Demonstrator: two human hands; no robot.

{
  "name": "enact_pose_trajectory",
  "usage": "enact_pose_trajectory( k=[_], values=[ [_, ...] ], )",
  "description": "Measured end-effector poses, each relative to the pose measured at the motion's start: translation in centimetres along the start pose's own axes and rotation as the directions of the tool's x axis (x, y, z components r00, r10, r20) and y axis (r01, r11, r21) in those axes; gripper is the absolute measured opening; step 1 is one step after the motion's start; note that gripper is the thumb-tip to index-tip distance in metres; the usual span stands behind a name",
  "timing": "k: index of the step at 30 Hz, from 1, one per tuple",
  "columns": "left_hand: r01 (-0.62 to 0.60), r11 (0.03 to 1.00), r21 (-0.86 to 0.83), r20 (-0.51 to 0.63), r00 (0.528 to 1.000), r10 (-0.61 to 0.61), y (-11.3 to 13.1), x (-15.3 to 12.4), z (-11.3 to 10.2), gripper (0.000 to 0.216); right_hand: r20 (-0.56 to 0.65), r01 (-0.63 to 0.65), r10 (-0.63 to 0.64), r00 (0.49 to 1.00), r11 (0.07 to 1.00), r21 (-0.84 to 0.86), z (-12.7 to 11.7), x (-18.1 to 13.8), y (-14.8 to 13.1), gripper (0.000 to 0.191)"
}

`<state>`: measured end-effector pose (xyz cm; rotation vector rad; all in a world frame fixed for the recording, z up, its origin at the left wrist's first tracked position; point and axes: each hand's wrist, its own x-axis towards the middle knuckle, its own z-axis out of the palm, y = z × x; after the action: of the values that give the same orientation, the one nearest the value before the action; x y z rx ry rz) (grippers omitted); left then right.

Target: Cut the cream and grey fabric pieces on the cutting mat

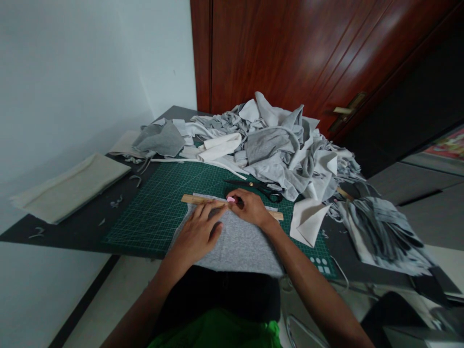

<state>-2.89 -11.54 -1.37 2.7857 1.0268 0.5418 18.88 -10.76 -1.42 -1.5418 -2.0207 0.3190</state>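
A grey fabric piece lies flat on a green cutting mat. A wooden ruler lies across the fabric's far edge. My left hand presses flat on the fabric, its fingertips at the ruler. My right hand pinches a small pink chalk piece against the ruler's edge. Black scissors lie just beyond my right hand on the mat.
A big heap of grey and white fabric scraps covers the table's far side. Cut strips pile at the right edge. A folded beige cloth lies at left. A wooden door stands behind.
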Motion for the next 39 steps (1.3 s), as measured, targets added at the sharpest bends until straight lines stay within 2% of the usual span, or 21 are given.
enact_pose_trajectory(
  k=[24,39],
  values=[
    [0.004,1.000,0.003,0.005,1.000,-0.004,-0.3,0.0,0.3,0.044,-0.039,0.009,-0.008,0.999,0.999,0.042,0.1,0.0,0.1,0.012],
    [0.010,1.000,0.021,0.002,1.000,-0.010,-0.2,0.0,0.4,0.045,0.014,-0.027,0.029,0.999,0.995,-0.094,-1.9,-1.0,-0.1,0.014]
  ],
)
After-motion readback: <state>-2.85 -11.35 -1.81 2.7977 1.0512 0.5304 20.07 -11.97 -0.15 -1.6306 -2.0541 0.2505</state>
